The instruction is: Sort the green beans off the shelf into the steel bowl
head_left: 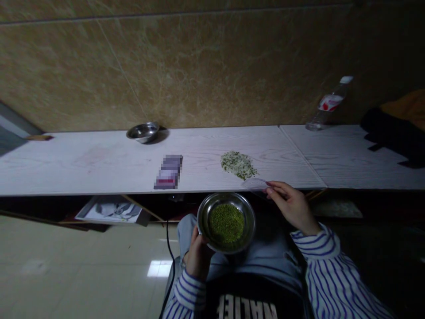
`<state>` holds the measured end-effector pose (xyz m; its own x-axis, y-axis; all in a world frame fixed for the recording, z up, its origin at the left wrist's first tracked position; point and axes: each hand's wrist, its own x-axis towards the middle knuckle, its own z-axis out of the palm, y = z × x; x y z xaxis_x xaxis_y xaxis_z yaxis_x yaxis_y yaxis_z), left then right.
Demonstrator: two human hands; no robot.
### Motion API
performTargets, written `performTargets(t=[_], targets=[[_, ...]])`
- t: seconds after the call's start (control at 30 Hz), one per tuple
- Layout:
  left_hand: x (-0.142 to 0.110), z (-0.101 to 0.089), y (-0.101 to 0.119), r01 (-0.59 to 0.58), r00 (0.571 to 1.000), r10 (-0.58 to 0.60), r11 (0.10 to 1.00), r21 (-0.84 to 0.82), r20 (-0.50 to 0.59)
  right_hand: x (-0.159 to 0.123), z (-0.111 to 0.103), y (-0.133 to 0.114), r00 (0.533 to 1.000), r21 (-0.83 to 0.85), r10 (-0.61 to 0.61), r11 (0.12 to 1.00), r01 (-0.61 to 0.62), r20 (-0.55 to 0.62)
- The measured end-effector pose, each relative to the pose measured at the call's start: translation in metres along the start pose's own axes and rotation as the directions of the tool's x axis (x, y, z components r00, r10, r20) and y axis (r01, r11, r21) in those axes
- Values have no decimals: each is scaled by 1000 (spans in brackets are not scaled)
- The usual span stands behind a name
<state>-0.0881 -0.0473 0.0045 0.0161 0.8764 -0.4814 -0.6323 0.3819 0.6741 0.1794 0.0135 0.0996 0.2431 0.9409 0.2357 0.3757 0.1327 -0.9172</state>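
My left hand (199, 256) grips the near left side of a steel bowl (249, 221), held over my lap just in front of the shelf edge. Small green beans (227, 223), like mung beans, cover the bowl's bottom. Between the thumb and fingers of my right hand (291, 207) is a thin clear plastic disc (255, 182), perhaps a lid, at the shelf's front edge. Right behind the disc, a loose pile of mixed white and green grains (238, 165) lies spread on the white wooden shelf (202, 146).
A second steel bowl (143, 133) stands near the wall at left. A blurred-out flat phone-like object (168, 172) lies left of the pile. At the back right are a plastic bottle (327, 106) and dark cloth (395, 133). An open drawer (111, 210) juts out below.
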Motion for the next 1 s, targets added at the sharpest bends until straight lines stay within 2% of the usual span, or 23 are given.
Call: performTargets(t=[0.2,0.47,0.67,0.87,1.0], targets=[[-1,3,2,34,999,-34,999,14,-13,0,4,4,1000,1,-2,1000,2,-5],[6,15,3,-8,1000,8,999,-33,-12,9,-4,10,996,14,13,1000,-12,-92],[13,18,7,-19,998,16,999,-47,-67,27,-1,12,993,44,16,999,-11,-119],[19,24,13,-14,998,10,997,-79,-59,51,7,12,993,93,48,995,-38,-109],[24,29,16,-27,998,21,996,-90,-60,61,11,22,984,151,87,986,-63,-156]])
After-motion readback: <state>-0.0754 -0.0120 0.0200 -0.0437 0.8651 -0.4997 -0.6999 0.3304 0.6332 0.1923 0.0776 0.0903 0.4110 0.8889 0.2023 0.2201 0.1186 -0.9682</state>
